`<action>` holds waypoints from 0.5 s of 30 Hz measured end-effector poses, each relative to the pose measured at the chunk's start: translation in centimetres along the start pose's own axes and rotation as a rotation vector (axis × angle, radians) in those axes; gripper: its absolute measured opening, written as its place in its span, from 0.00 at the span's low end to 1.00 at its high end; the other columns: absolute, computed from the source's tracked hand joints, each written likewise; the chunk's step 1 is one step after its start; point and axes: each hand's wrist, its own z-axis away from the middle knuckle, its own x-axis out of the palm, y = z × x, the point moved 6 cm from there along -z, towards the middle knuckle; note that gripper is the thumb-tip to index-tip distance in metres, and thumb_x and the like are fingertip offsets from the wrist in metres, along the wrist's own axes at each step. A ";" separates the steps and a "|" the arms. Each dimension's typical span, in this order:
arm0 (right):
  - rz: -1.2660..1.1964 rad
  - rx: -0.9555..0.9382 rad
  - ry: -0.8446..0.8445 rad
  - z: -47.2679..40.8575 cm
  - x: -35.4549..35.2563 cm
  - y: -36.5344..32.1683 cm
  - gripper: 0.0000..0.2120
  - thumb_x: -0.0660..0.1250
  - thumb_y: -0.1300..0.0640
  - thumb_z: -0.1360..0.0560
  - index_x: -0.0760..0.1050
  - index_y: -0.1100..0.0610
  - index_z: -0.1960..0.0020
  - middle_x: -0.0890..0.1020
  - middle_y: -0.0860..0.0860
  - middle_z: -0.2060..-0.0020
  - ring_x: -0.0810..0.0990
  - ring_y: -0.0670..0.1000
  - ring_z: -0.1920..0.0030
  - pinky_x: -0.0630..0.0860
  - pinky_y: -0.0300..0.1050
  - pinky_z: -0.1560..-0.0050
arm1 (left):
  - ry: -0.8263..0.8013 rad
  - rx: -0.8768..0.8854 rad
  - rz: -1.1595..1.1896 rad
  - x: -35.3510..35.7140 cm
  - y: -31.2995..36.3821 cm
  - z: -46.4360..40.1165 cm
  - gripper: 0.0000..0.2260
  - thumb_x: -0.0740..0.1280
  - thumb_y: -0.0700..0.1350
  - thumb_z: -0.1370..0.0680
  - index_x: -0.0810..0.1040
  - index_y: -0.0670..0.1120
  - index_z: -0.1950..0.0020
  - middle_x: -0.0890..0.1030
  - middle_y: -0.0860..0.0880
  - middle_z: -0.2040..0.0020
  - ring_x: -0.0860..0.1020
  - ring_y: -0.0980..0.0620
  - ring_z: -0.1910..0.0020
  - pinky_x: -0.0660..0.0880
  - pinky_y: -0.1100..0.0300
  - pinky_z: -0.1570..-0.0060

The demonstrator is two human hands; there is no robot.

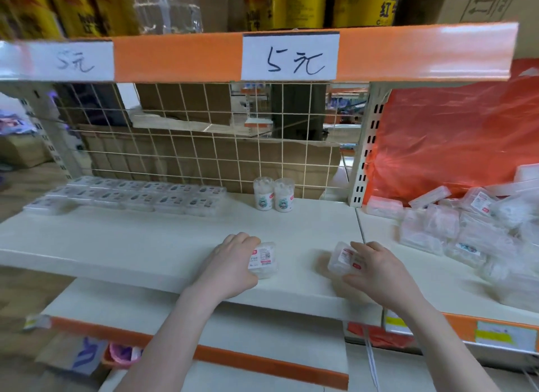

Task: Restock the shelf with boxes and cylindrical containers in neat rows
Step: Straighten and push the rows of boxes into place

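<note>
My left hand (233, 260) grips a clear cylindrical container with a white and red label (264, 259), low over the front of the white shelf (145, 245). My right hand (376, 270) holds a second clear container (342, 259), tilted on its side, a little to the right. Two upright cylindrical containers (273, 194) stand side by side at the back of the shelf by the wire grid. Flat clear boxes (131, 194) lie in neat rows at the back left.
A loose heap of clear boxes and containers (472, 231) fills the neighbouring shelf on the right, in front of an orange plastic bag (455, 135). A wire grid (204, 146) closes the back. The upper shelf edge (291, 56) with price labels overhangs.
</note>
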 end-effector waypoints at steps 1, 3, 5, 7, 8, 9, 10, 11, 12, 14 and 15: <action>0.002 -0.008 -0.007 -0.1 0.4 -0.6 0.28 0.70 0.50 0.32 0.70 0.55 0.34 0.76 0.53 0.46 0.74 0.54 0.44 0.70 0.44 0.48 | 0.001 -0.015 -0.009 -0.2 -0.8 0.3 0.26 0.65 0.45 0.29 0.66 0.51 0.32 0.69 0.54 0.39 0.66 0.52 0.38 0.66 0.61 0.46; 0.007 -0.034 -0.024 -0.6 1.1 -2.2 0.28 0.69 0.49 0.32 0.70 0.55 0.34 0.76 0.52 0.45 0.75 0.54 0.44 0.70 0.44 0.47 | 0.008 -0.048 -0.017 -0.7 -2.4 0.8 0.27 0.66 0.45 0.29 0.65 0.51 0.31 0.69 0.53 0.38 0.66 0.52 0.37 0.66 0.61 0.45; 0.006 -0.059 -0.047 -1.3 1.6 -3.6 0.29 0.68 0.48 0.31 0.68 0.54 0.33 0.75 0.52 0.44 0.74 0.53 0.43 0.70 0.44 0.46 | 0.012 -0.076 -0.016 -1.2 -3.8 1.2 0.27 0.66 0.45 0.29 0.65 0.51 0.30 0.69 0.53 0.38 0.66 0.53 0.37 0.66 0.62 0.45; 0.003 -0.086 -0.062 -2.2 2.1 -5.1 0.29 0.68 0.48 0.31 0.68 0.54 0.32 0.75 0.52 0.43 0.73 0.53 0.42 0.69 0.43 0.46 | 0.020 -0.102 -0.012 -1.6 -4.9 1.4 0.27 0.66 0.45 0.29 0.65 0.51 0.30 0.69 0.53 0.38 0.66 0.53 0.38 0.65 0.62 0.46; -0.003 -0.095 -0.065 -2.6 2.2 -5.6 0.29 0.68 0.47 0.31 0.68 0.54 0.32 0.75 0.51 0.44 0.74 0.53 0.42 0.69 0.43 0.46 | 0.024 -0.115 -0.010 -1.7 -5.3 1.4 0.27 0.66 0.45 0.29 0.65 0.51 0.30 0.69 0.54 0.38 0.66 0.53 0.38 0.65 0.63 0.46; -0.011 -0.109 -0.064 -3.1 2.4 -6.3 0.28 0.68 0.48 0.31 0.68 0.54 0.33 0.75 0.51 0.44 0.74 0.53 0.43 0.69 0.43 0.47 | 0.027 -0.133 -0.010 -1.9 -5.9 1.5 0.27 0.66 0.45 0.29 0.65 0.51 0.31 0.69 0.54 0.39 0.66 0.53 0.38 0.65 0.63 0.46; -0.022 -0.124 -0.060 -3.7 2.7 -7.0 0.28 0.68 0.48 0.31 0.68 0.54 0.33 0.75 0.51 0.45 0.74 0.52 0.43 0.70 0.43 0.47 | 0.027 -0.151 -0.014 -2.1 -6.5 1.6 0.27 0.66 0.44 0.29 0.65 0.51 0.31 0.69 0.53 0.39 0.66 0.53 0.38 0.65 0.63 0.46; -0.030 -0.136 -0.059 -4.3 2.9 -7.6 0.28 0.68 0.48 0.31 0.68 0.54 0.33 0.75 0.51 0.45 0.74 0.52 0.43 0.70 0.42 0.47 | 0.023 -0.166 -0.019 -2.3 -7.0 1.6 0.27 0.66 0.44 0.29 0.65 0.51 0.31 0.69 0.53 0.39 0.66 0.53 0.38 0.65 0.62 0.45; -0.039 -0.152 -0.063 -4.9 3.0 -8.4 0.29 0.68 0.48 0.31 0.68 0.54 0.32 0.75 0.51 0.45 0.74 0.52 0.43 0.70 0.42 0.47 | 0.020 -0.185 -0.028 -2.4 -7.7 1.7 0.26 0.66 0.44 0.29 0.65 0.51 0.31 0.69 0.53 0.39 0.66 0.53 0.38 0.66 0.62 0.45; -0.042 -0.190 -0.074 -6.0 3.4 -10.2 0.28 0.68 0.48 0.31 0.68 0.54 0.33 0.75 0.51 0.45 0.74 0.53 0.43 0.70 0.43 0.47 | 0.008 -0.222 -0.047 -2.9 -9.3 2.0 0.26 0.66 0.44 0.29 0.65 0.51 0.31 0.69 0.53 0.38 0.66 0.53 0.38 0.67 0.62 0.45; -0.046 -0.208 -0.081 -6.5 3.7 -11.1 0.28 0.68 0.48 0.30 0.68 0.54 0.33 0.75 0.51 0.45 0.74 0.53 0.43 0.70 0.44 0.46 | 0.002 -0.240 -0.054 -3.1 -10.1 2.1 0.27 0.66 0.45 0.28 0.65 0.50 0.30 0.69 0.53 0.38 0.66 0.53 0.38 0.67 0.62 0.44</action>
